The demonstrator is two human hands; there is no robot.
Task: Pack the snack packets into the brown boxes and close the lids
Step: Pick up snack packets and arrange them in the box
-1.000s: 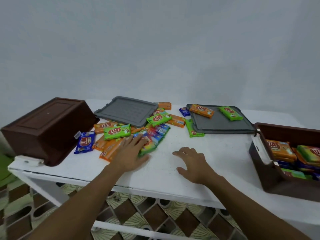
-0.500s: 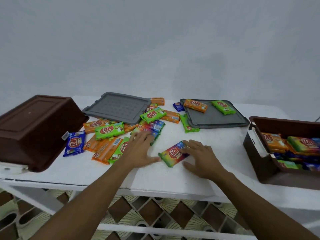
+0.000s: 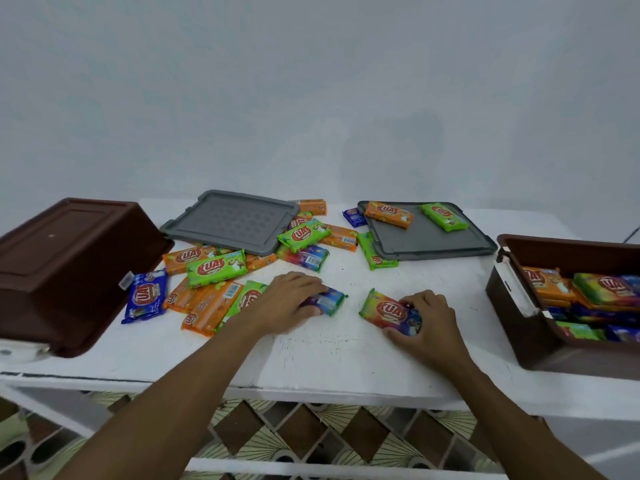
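A white counter point(image 3: 329, 362) is seen from above, set against a plain pale wall. At its left end a brown box, the left box point(image 3: 69, 271), is turned bottom up and tilted, with a white latch showing at its near corner. At the right end the right box point(image 3: 568, 355) stands upright and open, and packets in orange, green, blue and rainbow wrappers are stacked inside it. Two grey lids are laid toward the back of the counter. The left lid point(image 3: 232, 221) is propped over the far edge of the pile. The right lid point(image 3: 429, 240) lies flat, and an orange packet point(image 3: 389, 214) and a green packet point(image 3: 444, 216) are carried on it. A loose pile point(image 3: 214, 271) of orange, green and blue packets is spread between the left box and the middle of the counter, many overlapping one another.

Both forearms are stretched over the near edge. The left hand point(image 3: 287, 303) is placed at the right fringe of the pile, and its curled fingers and thumb are closed round a blue packet point(image 3: 332, 299) lying on the counter. The right hand point(image 3: 429, 320) is set near it, between the pile and the right box. A rainbow packet point(image 3: 384, 308) is gripped at its right end by curled fingers and thumb, while its left end rests on the counter.
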